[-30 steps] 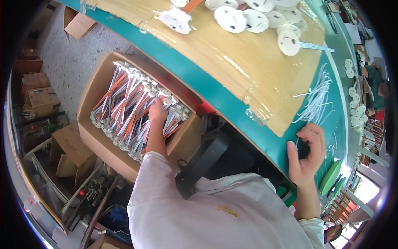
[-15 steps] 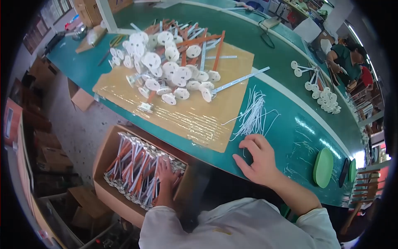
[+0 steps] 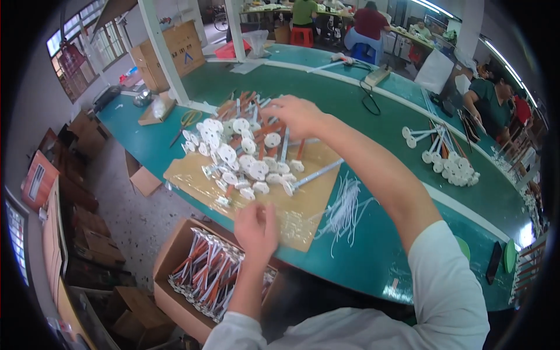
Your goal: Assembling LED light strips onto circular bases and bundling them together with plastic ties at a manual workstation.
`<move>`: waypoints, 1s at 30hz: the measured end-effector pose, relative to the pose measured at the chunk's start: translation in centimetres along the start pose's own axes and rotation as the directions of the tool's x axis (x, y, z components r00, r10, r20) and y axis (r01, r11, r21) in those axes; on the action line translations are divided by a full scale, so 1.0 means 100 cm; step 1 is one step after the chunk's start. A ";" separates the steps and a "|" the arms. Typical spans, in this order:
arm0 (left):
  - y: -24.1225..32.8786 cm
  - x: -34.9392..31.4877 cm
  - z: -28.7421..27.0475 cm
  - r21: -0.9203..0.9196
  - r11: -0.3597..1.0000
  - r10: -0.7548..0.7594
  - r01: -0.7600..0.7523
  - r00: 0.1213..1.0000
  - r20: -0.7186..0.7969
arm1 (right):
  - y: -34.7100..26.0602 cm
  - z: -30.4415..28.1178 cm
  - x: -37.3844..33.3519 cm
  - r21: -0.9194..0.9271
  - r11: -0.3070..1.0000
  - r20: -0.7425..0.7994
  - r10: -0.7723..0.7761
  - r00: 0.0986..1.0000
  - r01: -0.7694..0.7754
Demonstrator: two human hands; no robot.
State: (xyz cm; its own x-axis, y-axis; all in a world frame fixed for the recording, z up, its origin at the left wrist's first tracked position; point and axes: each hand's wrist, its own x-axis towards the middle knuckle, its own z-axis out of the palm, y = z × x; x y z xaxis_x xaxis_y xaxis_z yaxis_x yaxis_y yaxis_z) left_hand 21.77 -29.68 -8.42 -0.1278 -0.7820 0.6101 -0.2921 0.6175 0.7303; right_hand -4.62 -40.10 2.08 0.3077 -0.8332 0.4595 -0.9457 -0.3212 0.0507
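A heap of white round discs (image 3: 226, 154) on long orange-brown and silvery strips (image 3: 286, 143) lies on a sheet of tape-covered brown cardboard (image 3: 291, 227). My right hand (image 3: 294, 119) reaches across to the far side of the heap, fingers stretched out over the strips and bent at the tips. My left hand (image 3: 256, 226) hovers by the cardboard's near edge, its fingers slightly apart and nothing seen in them. Thin white ties (image 3: 344, 213) lie in a loose bunch to the right. Below my left forearm, an open carton (image 3: 165, 256) holds many packed strips (image 3: 204, 271).
A second cluster of white discs (image 3: 455, 169) lies on the right side of the green table (image 3: 385, 256). A white post (image 3: 160, 49) rises at the far left near scissors (image 3: 189, 118). A green dish (image 3: 509, 256) and a black object (image 3: 494, 262) sit at right. Co-workers sit farther back.
My left hand has come up out of the carton to the cardboard's edge. My right hand has moved from beside the white ties to the far side of the heap. The view has tilted up.
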 end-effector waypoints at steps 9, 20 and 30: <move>0.003 0.014 0.005 0.283 0.959 -0.021 -0.028 0.985 0.168 | 0.017 0.033 0.041 0.059 0.960 0.330 -0.279 0.902 0.275; 0.009 0.017 0.008 0.388 0.922 -0.063 -0.011 0.982 0.178 | 0.023 -0.008 0.020 0.593 0.805 0.224 -0.176 0.958 0.009; 0.011 0.015 0.013 0.437 0.899 -0.095 -0.002 0.975 0.200 | 0.034 -0.062 -0.025 0.367 0.843 -0.077 -0.393 0.916 0.392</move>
State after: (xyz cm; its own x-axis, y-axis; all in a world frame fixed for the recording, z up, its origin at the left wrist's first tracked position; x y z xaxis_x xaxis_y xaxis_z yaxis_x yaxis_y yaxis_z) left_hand 20.04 -30.26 -7.07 -0.2860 -0.8384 0.4641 -0.6770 0.5195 0.5213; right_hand -9.26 -36.34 6.62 0.6453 -0.6030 0.4690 -0.6381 -0.7630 -0.1029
